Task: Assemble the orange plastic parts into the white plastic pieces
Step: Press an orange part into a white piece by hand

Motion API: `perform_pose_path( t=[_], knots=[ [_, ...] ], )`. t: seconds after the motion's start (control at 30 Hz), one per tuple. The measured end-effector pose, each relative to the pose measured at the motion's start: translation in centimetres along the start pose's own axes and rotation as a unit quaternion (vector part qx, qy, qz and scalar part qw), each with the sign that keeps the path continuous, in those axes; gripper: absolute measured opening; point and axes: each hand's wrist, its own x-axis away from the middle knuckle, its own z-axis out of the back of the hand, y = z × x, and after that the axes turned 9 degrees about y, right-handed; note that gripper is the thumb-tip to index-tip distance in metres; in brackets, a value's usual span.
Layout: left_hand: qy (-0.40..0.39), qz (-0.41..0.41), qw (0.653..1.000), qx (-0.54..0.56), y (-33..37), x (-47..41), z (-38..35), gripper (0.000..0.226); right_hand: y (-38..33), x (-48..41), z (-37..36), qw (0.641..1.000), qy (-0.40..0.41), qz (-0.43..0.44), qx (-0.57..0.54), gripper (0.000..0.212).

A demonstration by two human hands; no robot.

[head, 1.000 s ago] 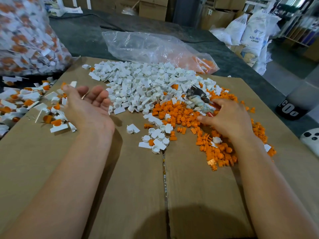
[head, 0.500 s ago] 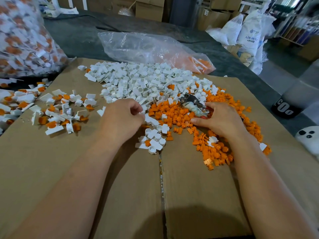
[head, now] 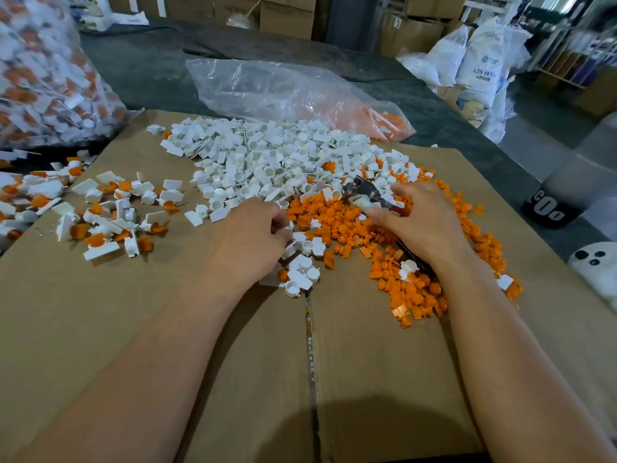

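A heap of white plastic pieces (head: 267, 162) lies on the cardboard sheet (head: 140, 322), with loose orange plastic parts (head: 337, 222) spread to its right. My left hand (head: 250, 242) sits at the near edge of the white heap. Its fingers curl around a small white piece (head: 289, 250), and the fingertips are mostly hidden. On the orange parts rests my right hand (head: 424, 225), which grips a metal plier-like tool (head: 365, 192) with a wrapped handle.
Assembled white-and-orange pieces (head: 110, 218) lie scattered at the left, and a big clear bag of them (head: 43, 78) stands behind. A crumpled clear bag with orange parts (head: 293, 91) lies beyond the heap. A black cylinder (head: 547, 208) and a white object (head: 597, 272) sit off the right edge.
My left hand came from the assembled pile at the left, palm up and open, to the near edge of the white heap, and its fingers curled. The right hand hardly moved.
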Motion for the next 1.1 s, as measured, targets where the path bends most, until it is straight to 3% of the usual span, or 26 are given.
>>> perform_pose_path(
  t=[0.07, 0.17, 0.23, 0.33, 0.6, 0.8, 0.93, 1.1],
  knots=[
    [0.035, 0.024, 0.997, 0.065, 0.1, 0.0, 0.1, 0.006, -1.0, 0.5, 0.6, 0.993, 0.059, 0.042, -0.091, 0.034],
    [0.048, 0.094, 0.976, 0.189, 0.3, 0.1, 0.3, 0.011, -2.5, 1.5, 0.9, 0.985, -0.023, 0.116, -0.126, 0.006],
    [0.035, 0.151, 0.949, 0.275, 0.6, 0.0, 0.6, 0.016, -3.1, 1.9, 0.6, 0.98, -0.088, 0.146, -0.104, 0.009],
    [0.008, 0.219, 0.892, 0.396, 1.0, 0.0, 1.1, 0.015, -3.4, 2.0, 0.3, 0.978, -0.125, 0.159, -0.057, 0.02],
    [-0.031, 0.268, 0.794, 0.545, 1.3, 0.0, 2.1, 0.008, -3.8, 2.2, 0.1, 0.973, -0.163, 0.164, -0.013, 0.019],
    [-0.053, 0.264, 0.794, 0.546, 1.2, 0.1, 2.3, 0.012, -3.5, 2.3, -0.1, 0.971, -0.158, 0.176, -0.039, 0.014],
    [-0.06, 0.256, 0.795, 0.547, 1.3, 0.2, 2.2, 0.013, -3.7, 2.4, 0.4, 0.968, -0.096, 0.141, -0.185, 0.015],
    [-0.067, 0.236, 0.788, 0.565, 1.8, 0.4, 2.0, 0.011, -5.3, 3.2, 0.5, 0.923, -0.014, 0.139, -0.359, 0.033]
  ],
)
